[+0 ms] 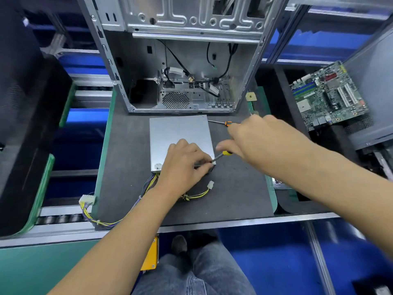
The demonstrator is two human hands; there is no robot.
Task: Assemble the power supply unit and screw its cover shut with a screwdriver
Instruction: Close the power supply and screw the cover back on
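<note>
Centred on the dark work mat [234, 199], just in front of an open computer case [180, 71], lay the power supply unit [178, 133], a flat grey metal box with its cover on. A bundle of yellow, purple and black cables [119, 218] trailed from its near edge toward the person, ending in white connectors. Judging by its sheet-metal shell, the unit would be rigid and fairly heavy, smooth and somewhat slippery on top, best steadied by pressing down on the lid or gripping its edges rather than pulling on the soft cables.

The left hand [182, 167] rested on the box's near right corner, fingers curled and pinching at the spot where the tool tip met the metal, probably steadying a small screw, though the screw itself could not be seen. The right hand [261, 141] was closed around the yellow handle of a screwdriver [221, 156], its shaft angled down and left to that same corner.

A second screwdriver [221, 123] with an orange handle lay on the mat just beyond the right hand, beside the box's far right corner. A green motherboard [327, 96] sat tilted well off to the right. The person's jeans-clad legs showed below the bench edge.
</note>
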